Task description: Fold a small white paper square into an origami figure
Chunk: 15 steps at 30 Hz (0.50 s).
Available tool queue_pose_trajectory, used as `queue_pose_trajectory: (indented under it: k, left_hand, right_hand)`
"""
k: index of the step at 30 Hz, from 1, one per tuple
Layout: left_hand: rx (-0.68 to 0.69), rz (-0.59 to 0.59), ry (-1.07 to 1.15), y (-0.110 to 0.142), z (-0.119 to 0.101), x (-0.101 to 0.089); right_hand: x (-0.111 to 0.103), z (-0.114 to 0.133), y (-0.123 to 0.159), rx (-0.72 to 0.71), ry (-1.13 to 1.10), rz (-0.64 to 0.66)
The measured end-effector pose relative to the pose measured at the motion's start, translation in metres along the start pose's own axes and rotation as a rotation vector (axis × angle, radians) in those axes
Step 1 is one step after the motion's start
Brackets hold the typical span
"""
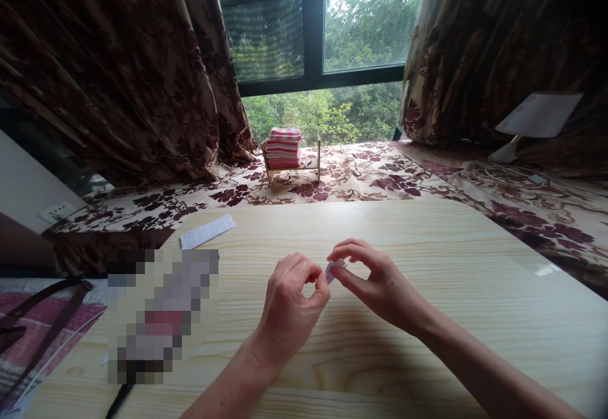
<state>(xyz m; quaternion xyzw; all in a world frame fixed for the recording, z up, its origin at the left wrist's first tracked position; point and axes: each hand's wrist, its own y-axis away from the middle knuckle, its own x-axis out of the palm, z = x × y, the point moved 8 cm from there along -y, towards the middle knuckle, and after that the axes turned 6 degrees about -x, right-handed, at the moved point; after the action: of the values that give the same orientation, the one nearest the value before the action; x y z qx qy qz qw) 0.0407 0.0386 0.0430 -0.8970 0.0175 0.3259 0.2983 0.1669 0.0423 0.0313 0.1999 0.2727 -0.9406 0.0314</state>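
At the near left, a dark cord (120,400) runs up to a pixelated patch (164,318); what lies under that blur cannot be told. A little farther in, over the middle of the pale wood-grain bench (408,235), the left hand (291,295) and the right hand (384,283) meet at a small white piece (334,269), thin and perhaps paper.

The left grip is closed, thumb and forefinger together at the piece's left edge, which they seem to pinch. The right grip is clamped on the piece as well, thumb on the near side and forefinger on the far side, the other fingers loosely curled. The piece looks raised off the bench, though its underside is hidden.

As for how far things have got, the handling looks to be midway — the piece is in the fingers, not laid down. Whether it is folded, opened or whole is too small to tell, so what is left to do on it cannot be judged.

Farther off, at the far left of the bench, a white strip with faint lines (208,231) lies flat, apart from both hands. Beyond the bench, on the floral cloth (351,185), a small rack (308,166) bears a stack of red-and-white striped cloths (284,147).
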Motion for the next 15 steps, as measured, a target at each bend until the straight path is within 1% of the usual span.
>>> queue_pose_trajectory:
  k: [1, 3, 8, 11, 13, 15]
  left_hand:
    - [0.009, 0.002, 0.0, 0.0001, -0.0008, 0.0001]
    - [-0.004, 0.014, 0.019, -0.0004, -0.0012, 0.0]
    - [-0.101, 0.057, 0.09, -0.0025, 0.0012, -0.0001]
    - [-0.114, 0.041, 0.088, -0.0029, 0.0019, -0.0014]
    - [-0.086, 0.014, 0.062, -0.0026, 0.0006, -0.0031]
    - [-0.037, -0.01, 0.021, -0.0018, -0.0021, -0.0045]
  right_hand:
    - [-0.0007, 0.0017, -0.0002, -0.019, 0.018, 0.005]
    - [-0.0014, 0.0017, -0.0006, -0.005, 0.009, 0.019]
    - [0.001, -0.0047, -0.0009, 0.12, -0.143, 0.059]
    - [0.0048, -0.0072, -0.0002, 0.159, -0.219, 0.081]
    - [0.0039, -0.006, -0.0002, 0.136, -0.173, 0.068]
    - [0.0004, -0.0023, -0.0005, 0.081, -0.079, 0.034]
